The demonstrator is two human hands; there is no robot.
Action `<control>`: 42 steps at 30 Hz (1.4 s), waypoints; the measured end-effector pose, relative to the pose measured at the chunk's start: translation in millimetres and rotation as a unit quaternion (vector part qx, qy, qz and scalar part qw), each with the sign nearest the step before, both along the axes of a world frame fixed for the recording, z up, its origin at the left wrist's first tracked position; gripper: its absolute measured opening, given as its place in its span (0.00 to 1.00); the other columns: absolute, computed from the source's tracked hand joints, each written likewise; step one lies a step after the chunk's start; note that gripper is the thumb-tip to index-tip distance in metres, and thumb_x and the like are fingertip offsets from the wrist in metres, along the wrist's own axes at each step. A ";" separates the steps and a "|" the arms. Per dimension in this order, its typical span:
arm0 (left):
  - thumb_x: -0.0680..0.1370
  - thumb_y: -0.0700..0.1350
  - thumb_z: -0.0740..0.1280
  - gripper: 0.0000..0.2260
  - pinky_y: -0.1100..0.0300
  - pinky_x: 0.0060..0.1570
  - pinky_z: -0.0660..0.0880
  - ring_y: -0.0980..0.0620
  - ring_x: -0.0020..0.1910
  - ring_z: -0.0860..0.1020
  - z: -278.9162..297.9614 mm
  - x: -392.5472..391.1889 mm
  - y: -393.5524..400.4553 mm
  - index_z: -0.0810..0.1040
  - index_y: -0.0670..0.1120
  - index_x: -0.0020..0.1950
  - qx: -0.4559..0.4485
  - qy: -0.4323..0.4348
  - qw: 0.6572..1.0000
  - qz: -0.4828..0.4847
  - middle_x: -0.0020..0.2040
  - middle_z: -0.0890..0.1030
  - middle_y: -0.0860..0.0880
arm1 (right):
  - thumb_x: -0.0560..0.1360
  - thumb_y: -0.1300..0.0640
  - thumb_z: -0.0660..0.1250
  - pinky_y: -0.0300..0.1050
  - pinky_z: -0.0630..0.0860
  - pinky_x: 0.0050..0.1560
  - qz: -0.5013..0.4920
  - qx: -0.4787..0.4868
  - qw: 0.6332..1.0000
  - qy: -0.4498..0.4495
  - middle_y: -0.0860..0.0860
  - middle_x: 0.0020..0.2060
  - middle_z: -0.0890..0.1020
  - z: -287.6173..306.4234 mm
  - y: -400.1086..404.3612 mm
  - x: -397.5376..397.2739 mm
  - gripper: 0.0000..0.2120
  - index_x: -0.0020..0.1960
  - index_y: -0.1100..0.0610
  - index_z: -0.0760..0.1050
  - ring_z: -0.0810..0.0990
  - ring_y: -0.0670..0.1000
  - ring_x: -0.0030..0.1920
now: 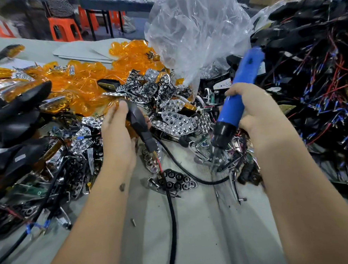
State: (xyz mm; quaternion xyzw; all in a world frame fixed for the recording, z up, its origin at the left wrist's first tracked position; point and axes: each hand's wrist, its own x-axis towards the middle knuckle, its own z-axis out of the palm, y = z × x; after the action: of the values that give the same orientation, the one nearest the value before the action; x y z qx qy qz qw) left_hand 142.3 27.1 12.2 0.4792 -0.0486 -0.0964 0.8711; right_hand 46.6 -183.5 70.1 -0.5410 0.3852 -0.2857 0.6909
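Your left hand (116, 132) holds the black lamp housing (137, 119) above the table (204, 221). The thumb is pressed along its upper edge and the fingers curl underneath, mostly hidden. Its narrow stem points down toward you, with thin wires (159, 163) trailing from the end.

The housing looks like light, stiff moulded plastic with a smooth skin, so it may twist when the bit bites. Hold it by the broad body, not by the stem or the wires, which would likely pull loose.

Your right hand (256, 111) wraps all its fingers round the barrel of the blue screwdriver (236, 100), just above the black collar. The tip hangs blurred, off to the right of the housing and apart from it. The tool looks heavier than the part, and its black cord (173, 212) drags across the table.

Orange lenses (81, 80) and chrome reflectors (176, 119) are heaped close behind.
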 end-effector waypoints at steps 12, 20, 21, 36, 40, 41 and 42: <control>0.80 0.48 0.67 0.17 0.55 0.40 0.82 0.51 0.42 0.85 -2.0 -3.4 -4.0 0.71 0.49 0.68 0.062 -0.048 0.996 -0.033 0.57 0.82 0.46 | 0.74 0.55 0.67 0.42 0.75 0.47 0.070 -0.328 0.939 0.071 0.47 0.50 0.80 -12.6 43.2 3.0 0.14 0.59 0.48 0.75 0.80 0.45 0.49; 0.77 0.45 0.72 0.11 0.51 0.43 0.82 0.47 0.38 0.82 10.2 -4.8 -6.1 0.75 0.43 0.56 0.016 0.013 0.997 -0.070 0.44 0.83 0.45 | 0.67 0.44 0.65 0.45 0.70 0.35 0.289 -0.389 0.859 0.163 0.44 0.33 0.79 -39.1 124.2 -0.9 0.13 0.49 0.47 0.76 0.79 0.48 0.37; 0.77 0.45 0.72 0.08 0.52 0.43 0.82 0.48 0.37 0.82 12.9 -4.8 -4.0 0.76 0.44 0.53 -0.020 0.015 0.997 -0.071 0.43 0.83 0.46 | 0.69 0.48 0.66 0.45 0.68 0.34 0.288 -0.410 0.849 0.165 0.45 0.29 0.77 -39.6 126.8 0.1 0.07 0.46 0.49 0.76 0.77 0.49 0.34; 0.77 0.49 0.72 0.09 0.59 0.31 0.78 0.51 0.37 0.81 51.8 9.8 31.4 0.78 0.44 0.49 0.030 0.012 0.999 0.011 0.38 0.82 0.49 | 0.79 0.54 0.66 0.45 0.62 0.30 0.253 -0.472 0.843 0.052 0.45 0.27 0.71 -43.3 160.7 6.6 0.07 0.49 0.49 0.67 0.71 0.49 0.29; 0.79 0.48 0.70 0.07 0.54 0.40 0.78 0.50 0.42 0.80 53.1 9.0 37.6 0.78 0.46 0.48 0.007 0.004 1.000 -0.004 0.42 0.82 0.48 | 0.78 0.55 0.68 0.44 0.68 0.33 0.262 -0.351 0.898 0.037 0.53 0.34 0.81 -41.9 160.5 8.8 0.04 0.49 0.48 0.74 0.77 0.51 0.34; 0.79 0.49 0.69 0.07 0.53 0.42 0.79 0.49 0.44 0.80 53.5 7.4 38.7 0.77 0.46 0.51 -0.009 0.010 1.000 -0.022 0.45 0.82 0.47 | 0.78 0.56 0.68 0.41 0.69 0.32 0.254 -0.341 0.905 0.026 0.53 0.34 0.81 -41.9 160.4 9.3 0.05 0.47 0.47 0.73 0.77 0.50 0.33; 0.79 0.49 0.69 0.09 0.53 0.44 0.80 0.48 0.47 0.80 53.3 4.4 39.0 0.77 0.45 0.55 -0.026 0.024 0.999 -0.038 0.48 0.82 0.46 | 0.78 0.56 0.68 0.37 0.67 0.30 0.244 -0.334 0.910 0.009 0.52 0.33 0.81 -41.8 161.2 10.1 0.06 0.46 0.47 0.73 0.76 0.47 0.31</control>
State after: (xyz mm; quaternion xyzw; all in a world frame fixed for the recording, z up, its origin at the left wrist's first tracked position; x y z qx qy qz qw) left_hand 146.7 66.0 65.5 0.4517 -0.0482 -0.1392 0.8799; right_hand 56.8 -22.3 28.3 -0.8201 0.1297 -0.2150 0.5143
